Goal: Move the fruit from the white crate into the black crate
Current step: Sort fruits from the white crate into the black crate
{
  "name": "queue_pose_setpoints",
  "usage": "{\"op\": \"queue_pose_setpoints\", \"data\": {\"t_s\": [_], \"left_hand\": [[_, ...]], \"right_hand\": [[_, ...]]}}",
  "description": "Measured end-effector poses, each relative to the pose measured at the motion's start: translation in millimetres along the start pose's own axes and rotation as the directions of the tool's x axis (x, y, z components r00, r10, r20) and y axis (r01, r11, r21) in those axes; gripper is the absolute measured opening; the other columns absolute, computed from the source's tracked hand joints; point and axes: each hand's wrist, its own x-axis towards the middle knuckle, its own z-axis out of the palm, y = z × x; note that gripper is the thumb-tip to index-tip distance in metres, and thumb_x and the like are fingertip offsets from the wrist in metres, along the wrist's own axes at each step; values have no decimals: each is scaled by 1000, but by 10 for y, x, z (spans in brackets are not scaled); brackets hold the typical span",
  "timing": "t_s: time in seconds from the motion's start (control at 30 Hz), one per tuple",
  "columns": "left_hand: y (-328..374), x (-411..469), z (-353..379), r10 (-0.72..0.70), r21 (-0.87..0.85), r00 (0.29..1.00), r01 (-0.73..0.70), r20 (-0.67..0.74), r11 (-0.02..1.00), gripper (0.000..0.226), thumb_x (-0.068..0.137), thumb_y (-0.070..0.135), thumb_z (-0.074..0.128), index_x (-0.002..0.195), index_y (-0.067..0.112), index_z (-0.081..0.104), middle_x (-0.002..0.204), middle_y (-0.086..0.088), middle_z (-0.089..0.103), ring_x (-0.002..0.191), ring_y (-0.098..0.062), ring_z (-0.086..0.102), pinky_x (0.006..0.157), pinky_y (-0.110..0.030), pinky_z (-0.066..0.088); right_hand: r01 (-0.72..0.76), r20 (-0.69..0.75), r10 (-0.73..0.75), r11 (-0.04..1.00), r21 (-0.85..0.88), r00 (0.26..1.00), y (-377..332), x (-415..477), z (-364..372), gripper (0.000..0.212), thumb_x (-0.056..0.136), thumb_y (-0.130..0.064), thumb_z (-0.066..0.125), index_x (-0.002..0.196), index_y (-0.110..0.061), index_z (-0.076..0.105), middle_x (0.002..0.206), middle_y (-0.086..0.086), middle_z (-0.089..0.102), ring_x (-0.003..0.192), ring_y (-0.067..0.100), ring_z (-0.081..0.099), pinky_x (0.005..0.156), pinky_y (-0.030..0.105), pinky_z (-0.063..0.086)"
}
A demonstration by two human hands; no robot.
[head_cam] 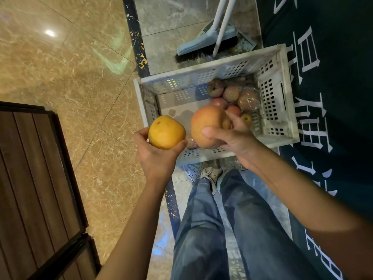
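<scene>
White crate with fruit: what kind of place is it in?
Probably a shop or building entrance, indoors: a polished marble floor, a dark mat with big white characters, and a broom and dustpan behind the crate.

yellow fruit [166,131] + pinkish fruit [205,126] held | apples [232,93] in white crate [271,98], rt side

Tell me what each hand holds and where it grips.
The left hand cups a yellow-orange fruit from underneath; the right hand grips a bigger pinkish fruit round its lower right side.
</scene>
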Motion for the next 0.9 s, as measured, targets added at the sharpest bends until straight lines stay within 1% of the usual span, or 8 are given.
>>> {"op": "queue_pose_setpoints", "data": {"t_s": [0.03, 0.1, 0.23, 0.37, 0.47, 0.57, 0.73, 0.9], "left_hand": [[7, 0, 7, -11, -8, 1000, 11, -5, 1000, 79, 55, 21, 90, 116, 19, 40, 109, 5, 48, 95, -18, 56, 79, -35, 51], [9, 7, 18, -35, -28, 999, 34, -15, 999, 76, 56, 21, 89, 113, 22, 40, 109, 5, 48, 95, -17, 56, 82, -37, 52], [-14, 28, 31, -64, -60, 998, 62, -31, 996, 74, 57, 21, 89, 110, 23, 38, 111, 4, 47, 94, -17, 54, 85, -40, 52], [-54, 38, 26, -74, -61, 997, 72, -28, 995, 74, 57, 21, 89, 109, 24, 37, 110, 4, 46, 95, -17, 54, 87, -43, 52], [-77, 28, 20, -81, -61, 997, 79, -17, 995, 74, 57, 20, 89, 110, 23, 37, 110, 5, 46, 97, -18, 55, 88, -45, 51], [-85, 18, 18, -80, -62, 997, 79, -15, 995, 74, 58, 19, 89, 111, 23, 37, 109, 5, 46, 97, -18, 55, 88, -44, 51], [-77, -1, 28, -91, -66, 996, 91, -2, 994, 74, 58, 18, 89, 109, 25, 36, 100, 13, 45, 95, -19, 56, 86, -45, 53], [-6, -10, 4, -91, -38, 996, 91, -3, 995, 75, 56, 22, 90, 109, 26, 36, 108, 4, 47, 97, -21, 57, 88, -46, 52]], "right_hand": [[75, -93, -89, 987, -140, 992, 8, -1, 9, 78, 51, -26, 87, 118, -30, 47, 109, -12, 52, 101, 12, 57, 86, 33, 51], [202, -164, -282, 900, -385, 945, 19, -14, 6, 85, 44, -35, 83, 119, -31, 43, 114, -11, 47, 103, 11, 52, 88, 31, 46], [331, -111, -511, 692, -641, 853, 31, -55, -26, 84, 43, -41, 76, 119, -22, 46, 111, -12, 49, 102, 11, 51, 83, 34, 46], [447, -22, -667, 523, -726, 744, 81, -84, -62, 76, 48, -34, 76, 118, -16, 51, 116, -3, 47, 104, 9, 48, 79, 34, 49], [489, 53, -725, 407, -772, 687, 119, -100, -85, 74, 51, -27, 77, 121, -15, 53, 123, 6, 46, 106, 12, 47, 77, 34, 52], [511, 119, -743, 326, -796, 659, 155, -84, -106, 79, 53, -24, 79, 127, -13, 54, 124, 9, 48, 110, 17, 49, 88, 34, 49], [507, 119, -750, 311, -804, 650, 217, -50, -122, 82, 53, -25, 78, 129, -7, 50, 122, 11, 51, 113, 20, 47, 96, 33, 42], [511, 115, -747, 324, -796, 654, 210, -74, -151, 75, 55, -27, 74, 122, -5, 52, 118, 11, 53, 110, 19, 47, 94, 26, 39]]}}
